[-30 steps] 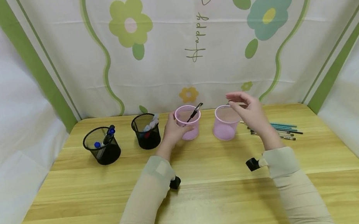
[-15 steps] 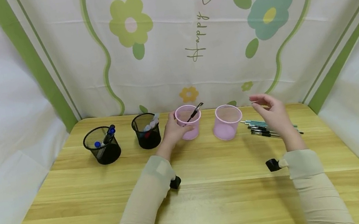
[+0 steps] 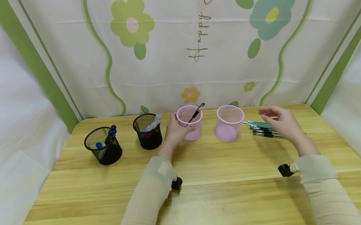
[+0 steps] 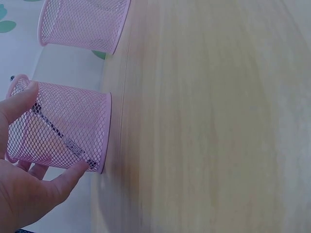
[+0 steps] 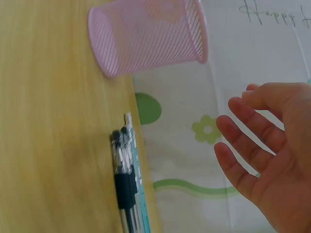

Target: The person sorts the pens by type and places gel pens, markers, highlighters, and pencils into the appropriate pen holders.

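**Head view: one pen in a pink cup, more pens waiting**

Head view, left to right: two black mesh cups (image 3: 102, 146) stand far left on the wooden table (image 3: 213, 186) with markers in them. Next, the left hand (image 3: 174, 132) curls round the first pink cup (image 3: 190, 122) and holds it steady. A black pen (image 3: 196, 112) leans inside it. The second pink cup (image 3: 228, 122) looks empty. To its right, the right hand (image 3: 282, 121) hovers over the pile of pens (image 3: 261, 129), fingers loose and spread, holding nothing. I think the sorting has only begun, with most pens left on the table.
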